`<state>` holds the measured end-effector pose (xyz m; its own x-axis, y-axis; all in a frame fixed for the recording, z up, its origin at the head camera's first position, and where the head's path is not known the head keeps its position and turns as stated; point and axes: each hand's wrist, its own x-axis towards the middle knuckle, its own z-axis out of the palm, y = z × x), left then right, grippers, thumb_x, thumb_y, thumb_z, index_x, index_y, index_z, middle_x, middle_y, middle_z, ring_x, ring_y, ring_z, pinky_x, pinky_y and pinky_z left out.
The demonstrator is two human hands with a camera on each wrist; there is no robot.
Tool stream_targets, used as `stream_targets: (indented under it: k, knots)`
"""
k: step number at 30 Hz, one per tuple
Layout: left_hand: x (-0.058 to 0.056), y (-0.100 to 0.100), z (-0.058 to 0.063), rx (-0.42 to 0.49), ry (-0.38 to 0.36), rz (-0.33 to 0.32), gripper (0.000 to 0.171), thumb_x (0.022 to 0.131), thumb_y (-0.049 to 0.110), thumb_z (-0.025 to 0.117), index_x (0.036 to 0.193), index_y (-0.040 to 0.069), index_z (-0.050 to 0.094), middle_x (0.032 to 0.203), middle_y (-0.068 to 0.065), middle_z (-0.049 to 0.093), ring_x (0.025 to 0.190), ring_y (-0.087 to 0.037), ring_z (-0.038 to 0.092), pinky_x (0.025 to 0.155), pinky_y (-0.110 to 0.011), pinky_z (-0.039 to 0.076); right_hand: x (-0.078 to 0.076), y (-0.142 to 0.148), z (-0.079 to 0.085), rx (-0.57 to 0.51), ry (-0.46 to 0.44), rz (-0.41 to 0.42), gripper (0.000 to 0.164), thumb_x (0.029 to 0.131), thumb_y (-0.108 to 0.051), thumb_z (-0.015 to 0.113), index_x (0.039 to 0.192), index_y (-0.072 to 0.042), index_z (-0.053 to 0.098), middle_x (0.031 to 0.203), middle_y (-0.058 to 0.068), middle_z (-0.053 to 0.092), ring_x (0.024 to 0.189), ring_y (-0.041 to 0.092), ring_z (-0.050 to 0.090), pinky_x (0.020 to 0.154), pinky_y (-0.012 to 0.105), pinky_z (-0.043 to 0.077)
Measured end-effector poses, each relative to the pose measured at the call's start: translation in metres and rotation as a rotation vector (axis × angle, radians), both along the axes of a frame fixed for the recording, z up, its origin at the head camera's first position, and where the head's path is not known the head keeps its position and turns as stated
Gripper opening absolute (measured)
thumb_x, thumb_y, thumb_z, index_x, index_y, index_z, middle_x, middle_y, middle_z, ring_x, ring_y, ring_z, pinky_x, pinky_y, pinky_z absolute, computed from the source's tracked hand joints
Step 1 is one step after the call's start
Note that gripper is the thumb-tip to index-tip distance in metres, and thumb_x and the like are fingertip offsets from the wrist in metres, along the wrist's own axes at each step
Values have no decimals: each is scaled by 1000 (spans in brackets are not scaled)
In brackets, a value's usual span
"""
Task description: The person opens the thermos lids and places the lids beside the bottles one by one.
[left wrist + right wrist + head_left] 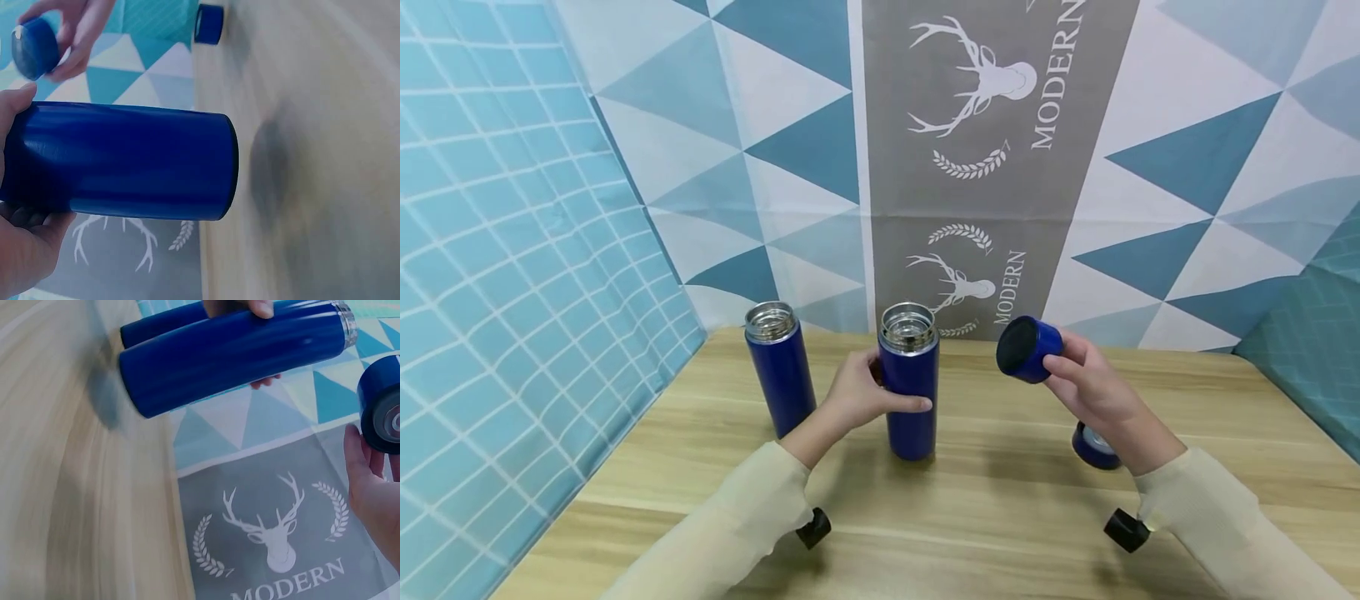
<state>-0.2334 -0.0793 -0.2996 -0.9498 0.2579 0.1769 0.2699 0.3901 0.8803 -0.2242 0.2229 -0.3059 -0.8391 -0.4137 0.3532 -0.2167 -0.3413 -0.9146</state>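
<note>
My left hand (867,392) grips a blue thermos bottle (912,375) around its upper body, thumb across the front. The bottle stands upright with its threaded steel mouth uncovered. In the left wrist view its base shows close to the tabletop; whether they touch, I cannot tell. My right hand (1093,382) pinches a blue lid (1037,346), apart from the bottle and to its right. The dark underside of that lid faces left, and its inner ring shows in the right wrist view (378,403). A second uncovered blue thermos bottle (781,375) stands left of the gripped one, partly behind my left wrist.
Another blue lid (1096,448) lies on the wooden table (985,525), beside my right wrist. Patterned cloth (805,208) hangs along the back edge, and blue checked cloth (512,250) along the left. Black wrist cameras (814,528) sit under both cuffs.
</note>
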Motion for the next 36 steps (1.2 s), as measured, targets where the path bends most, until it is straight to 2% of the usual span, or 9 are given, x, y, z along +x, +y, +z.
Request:
stream_targets:
  k: [6,12,16,19,22,24,27,30,36]
  knots:
    - [-19,-3,4,21,-1,35,60,62,21,90,115,10,63,109,-10,72,97,-22,69,86,-37,57,1,6,-7,58,19,9,35,97,-8,51,129,-20,55,122,-4,58,107,8,57,92,19,51]
    - [-35,-4,2,12,4,82,62,62,24,90,116,9,63,111,-11,71,101,-25,68,88,-39,56,3,9,-3,152,61,-19,40,97,-3,48,134,-20,50,126,-4,56,109,6,59,93,17,51]
    - [-40,-5,0,-7,-6,105,62,63,27,90,116,9,63,111,-11,71,101,-25,68,89,-39,56,5,6,-1,270,36,-128,43,95,0,53,134,-19,50,124,-7,56,108,2,59,89,16,53]
    - [-42,-4,1,-6,-2,96,63,63,27,90,117,10,63,111,-11,71,101,-25,68,89,-39,56,7,5,-2,415,44,-248,48,91,-3,62,135,-14,48,123,-8,56,106,0,61,86,16,54]
    - [-45,-4,2,1,1,85,62,63,26,90,117,10,62,113,-11,71,103,-26,68,90,-39,55,8,3,-5,561,81,-359,55,87,-9,70,136,-9,46,126,-1,54,103,-1,61,84,14,54]
    - [-47,-4,4,2,1,80,63,64,26,89,118,10,62,114,-11,70,105,-26,68,91,-40,55,8,3,-7,675,117,-438,59,85,-15,73,138,-7,46,132,6,52,107,7,62,85,16,54]
    - [-53,-4,3,4,-4,76,64,64,27,89,119,11,62,116,-11,70,107,-27,67,93,-42,54,8,4,-8,812,139,-525,62,83,-22,76,137,-7,48,136,17,51,110,25,63,87,28,56]
    - [-58,-3,-1,13,-2,80,64,63,28,89,118,10,62,115,-11,70,107,-26,67,94,-41,54,8,6,-10,911,149,-570,64,81,-26,78,136,-9,51,132,22,55,112,40,60,86,40,55]
    - [-65,-1,-8,18,-18,92,64,64,27,90,119,10,62,116,-11,70,108,-26,67,95,-41,54,8,10,-17,985,233,-579,60,76,-27,81,128,-6,58,122,21,62,105,37,61,83,41,54]
